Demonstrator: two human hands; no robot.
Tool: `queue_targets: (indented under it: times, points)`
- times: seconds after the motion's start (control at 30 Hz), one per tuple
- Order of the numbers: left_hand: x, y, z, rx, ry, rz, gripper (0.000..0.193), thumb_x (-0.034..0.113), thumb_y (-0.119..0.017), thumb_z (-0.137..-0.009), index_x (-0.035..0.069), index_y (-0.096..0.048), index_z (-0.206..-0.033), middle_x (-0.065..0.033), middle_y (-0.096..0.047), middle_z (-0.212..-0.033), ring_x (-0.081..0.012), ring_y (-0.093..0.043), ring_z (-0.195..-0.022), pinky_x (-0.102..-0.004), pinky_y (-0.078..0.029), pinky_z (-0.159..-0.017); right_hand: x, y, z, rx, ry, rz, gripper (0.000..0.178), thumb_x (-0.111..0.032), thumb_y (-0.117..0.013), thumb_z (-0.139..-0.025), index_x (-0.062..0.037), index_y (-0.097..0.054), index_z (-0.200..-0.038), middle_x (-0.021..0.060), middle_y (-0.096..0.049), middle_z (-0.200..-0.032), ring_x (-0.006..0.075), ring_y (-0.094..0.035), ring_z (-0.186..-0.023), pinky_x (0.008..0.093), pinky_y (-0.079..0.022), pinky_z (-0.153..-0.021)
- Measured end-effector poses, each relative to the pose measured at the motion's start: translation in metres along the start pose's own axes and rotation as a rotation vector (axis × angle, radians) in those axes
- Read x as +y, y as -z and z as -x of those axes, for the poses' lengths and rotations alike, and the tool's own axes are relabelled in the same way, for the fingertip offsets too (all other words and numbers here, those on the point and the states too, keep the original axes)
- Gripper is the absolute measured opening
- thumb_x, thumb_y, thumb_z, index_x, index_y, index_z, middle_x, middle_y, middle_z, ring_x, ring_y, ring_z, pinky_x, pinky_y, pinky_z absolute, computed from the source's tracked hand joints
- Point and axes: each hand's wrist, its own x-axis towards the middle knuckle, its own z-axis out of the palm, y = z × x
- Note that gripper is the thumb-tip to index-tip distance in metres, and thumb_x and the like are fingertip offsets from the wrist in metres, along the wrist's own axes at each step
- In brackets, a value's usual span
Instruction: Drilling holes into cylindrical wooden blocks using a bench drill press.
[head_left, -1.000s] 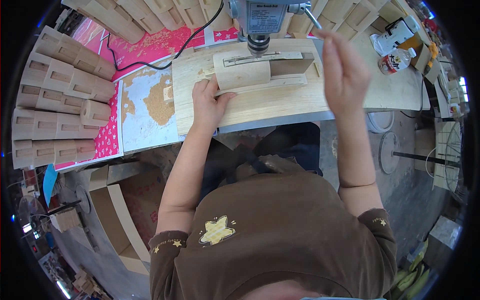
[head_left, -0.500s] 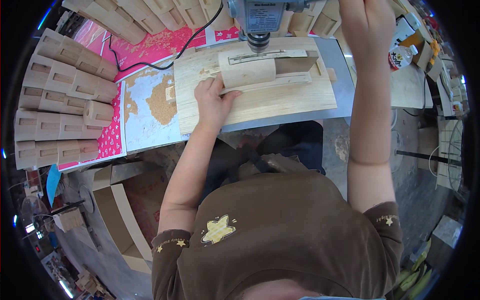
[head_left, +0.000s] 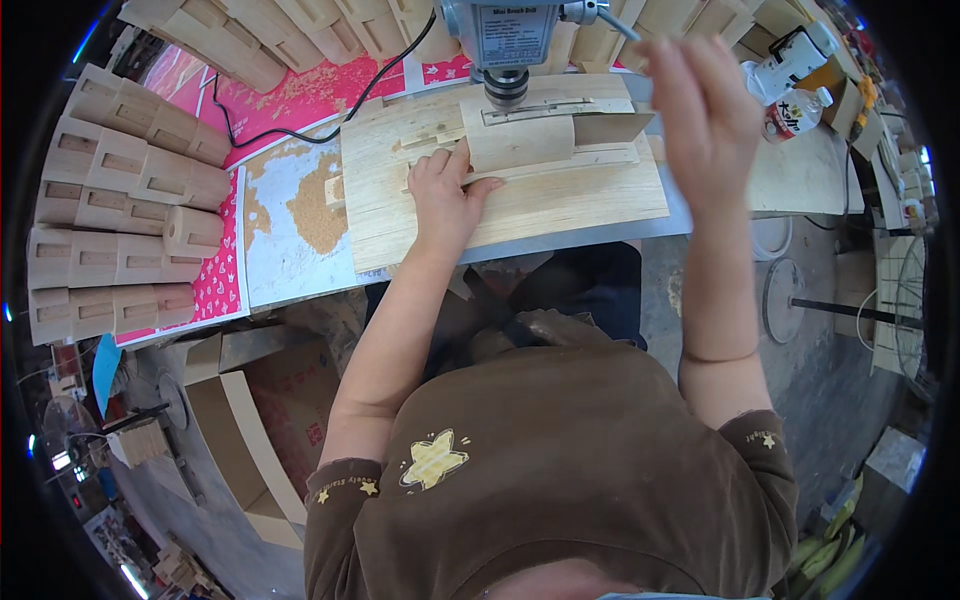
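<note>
A pale, round-sided wooden block [head_left: 520, 145] lies between wooden strips on a flat board [head_left: 570, 205]. My left hand [head_left: 445, 200] grips the block's left end, fingers bent against it and thumb along its near side. Above the block's far side hangs the chuck [head_left: 505, 88] of a grey bench drill [head_left: 508, 38]; I cannot make out the bit's tip. My right hand [head_left: 705, 115], smeared by motion, is closed at the end of the drill's feed lever [head_left: 618, 24]. A thin flat piece [head_left: 615, 128] sticks out at the block's right end.
Stacks of slotted wooden blocks [head_left: 130, 210] stand at the left, with more along the back. A black cable [head_left: 300, 137] crosses the table beside sawdust [head_left: 318, 215]. Plastic bottles [head_left: 795, 115] stand at the right. An open cardboard box [head_left: 250, 430] sits below at the left.
The block has slid right under the chuck, my left hand moving with it. My right hand has come down and toward me, and the lever has swung down with it.
</note>
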Motion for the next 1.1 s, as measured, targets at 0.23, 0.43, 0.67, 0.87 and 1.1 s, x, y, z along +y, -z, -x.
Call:
queue_targets:
  times: [0.23,0.43,0.67,0.87,1.1]
  points:
    - [0.008,-0.003,-0.006,-0.020,-0.017,-0.003,0.060,0.028,-0.079,-0.059,0.007,-0.060,-0.112,-0.0044,-0.052,-0.076,-0.0251,-0.047,-0.075,-0.0376,-0.035,-0.073,0.034,-0.068,0.072,0.298,-0.027,-0.023,0.006,-0.007,-0.059,-0.082,-0.0054,-0.064,-0.086,0.0044,-0.057,-0.074,0.0204,-0.055,-0.074,0.0417,-0.033,-0.095]
    - [0.006,-0.003,-0.005,-0.008,-0.002,0.004,0.060,0.028,-0.079,-0.059,0.007,-0.060,-0.113,-0.0041,-0.052,-0.076,-0.0250,-0.047,-0.076,-0.0381,-0.035,-0.074,0.034,-0.041,0.055,0.235,0.149,-0.016,0.008,-0.008,-0.056,-0.084,-0.0039,-0.062,-0.087,0.0065,-0.058,-0.073,0.0232,-0.055,-0.070,0.0399,-0.040,-0.086]
    - [0.013,-0.003,-0.006,-0.015,0.013,-0.003,0.060,0.028,-0.079,-0.060,0.008,-0.061,-0.113,-0.0041,-0.054,-0.078,-0.0248,-0.049,-0.078,-0.0383,-0.035,-0.077,-0.004,0.003,-0.136,-0.041,-0.630,0.066,0.038,-0.031,-0.045,-0.089,0.0028,-0.061,-0.083,0.0228,-0.059,-0.073,0.0304,-0.061,-0.073,0.0358,-0.045,-0.067]
    - [0.012,0.001,-0.009,-0.069,0.122,0.110,0.053,0.026,-0.080,-0.059,0.008,-0.064,-0.107,-0.0013,-0.057,-0.076,-0.0206,-0.054,-0.077,-0.0374,-0.034,-0.080,0.055,-0.028,-0.083,0.103,-0.251,-0.064,0.034,-0.032,-0.051,-0.091,0.0003,-0.061,-0.097,0.0164,-0.060,-0.079,0.0239,-0.060,-0.078,0.0322,-0.045,-0.069]
    - [-0.001,0.015,-0.012,-0.071,0.106,0.265,0.046,0.024,-0.081,-0.057,0.006,-0.067,-0.097,-0.0011,-0.059,-0.076,-0.0169,-0.057,-0.074,-0.0348,-0.036,-0.081,0.074,-0.039,0.074,-0.471,-0.091,0.271,0.023,-0.021,-0.063,-0.082,-0.0078,-0.058,-0.100,0.0095,-0.058,-0.088,0.0280,-0.055,-0.090,0.0378,-0.039,-0.079]
